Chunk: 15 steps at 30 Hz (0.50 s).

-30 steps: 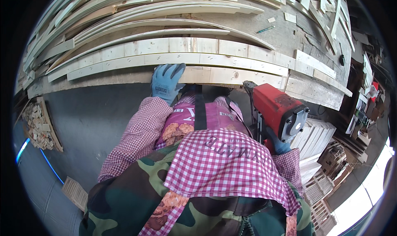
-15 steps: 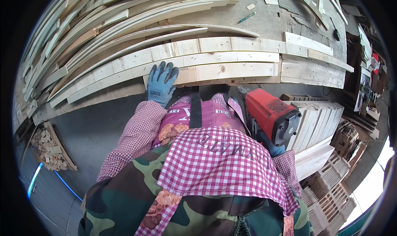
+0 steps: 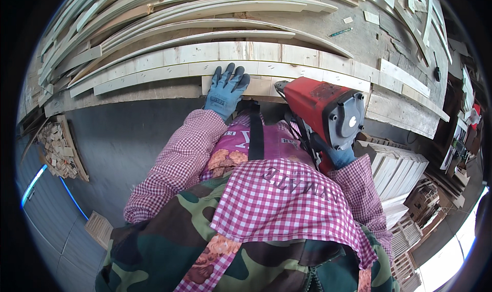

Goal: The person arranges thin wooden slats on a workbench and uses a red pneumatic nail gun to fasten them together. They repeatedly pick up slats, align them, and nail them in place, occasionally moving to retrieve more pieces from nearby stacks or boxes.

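Observation:
My left hand [image 3: 225, 93], in a blue-grey work glove, lies with fingers spread on pale wooden strips at the bench's near edge. Its palm rests by the left end of the nearest strip [image 3: 260, 87], and its fingertips reach onto the middle strip [image 3: 164, 73]. A wider pieced strip [image 3: 205, 52] runs along behind them. My right hand [image 3: 338, 154], also gloved, is wrapped round the handle of a red nail gun [image 3: 315, 101]. The tool's nose is over the near strip, to the right of my left hand; whether it touches the wood I cannot tell.
Many long wooden strips [image 3: 169, 15] lie across the back left of the workbench [image 3: 353, 56]. A green pencil-like stick [image 3: 341, 32] is farther back. Stacked white panels [image 3: 397, 169] stand at right. A container of wood offcuts [image 3: 56, 146] is on the floor at left.
My right hand has brought the nail gun up and forward from beside my body to the near strip. My left hand has stayed on the strips; the whole view has shifted slightly.

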### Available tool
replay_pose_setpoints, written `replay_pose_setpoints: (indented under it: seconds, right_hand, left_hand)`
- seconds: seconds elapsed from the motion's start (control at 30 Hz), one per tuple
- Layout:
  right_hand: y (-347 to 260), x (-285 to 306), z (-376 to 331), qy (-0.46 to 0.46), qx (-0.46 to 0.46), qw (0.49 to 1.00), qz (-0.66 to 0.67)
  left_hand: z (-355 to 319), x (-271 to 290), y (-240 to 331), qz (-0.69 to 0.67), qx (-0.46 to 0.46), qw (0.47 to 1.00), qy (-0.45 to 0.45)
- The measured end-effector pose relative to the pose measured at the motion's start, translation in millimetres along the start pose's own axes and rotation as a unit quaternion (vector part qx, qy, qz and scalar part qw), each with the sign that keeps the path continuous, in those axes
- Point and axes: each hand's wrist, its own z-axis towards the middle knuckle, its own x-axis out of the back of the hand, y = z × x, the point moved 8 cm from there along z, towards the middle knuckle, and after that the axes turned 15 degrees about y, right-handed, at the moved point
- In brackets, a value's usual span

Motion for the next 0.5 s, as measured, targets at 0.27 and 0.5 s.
replay_pose_setpoints:
  seconds: [0.27, 0.5]
  right_hand:
    - [-7, -4, 14, 0.001, 0.006, 1.000, 0.010]
    - [-3, -5, 19, 0.015, -0.003, 1.000, -0.005]
  left_hand:
    - [-1, 2, 0, -0.003, 0.014, 1.000, 0.016]
    - [-2, 2, 3, 0.007, 0.002, 1.000, 0.012]
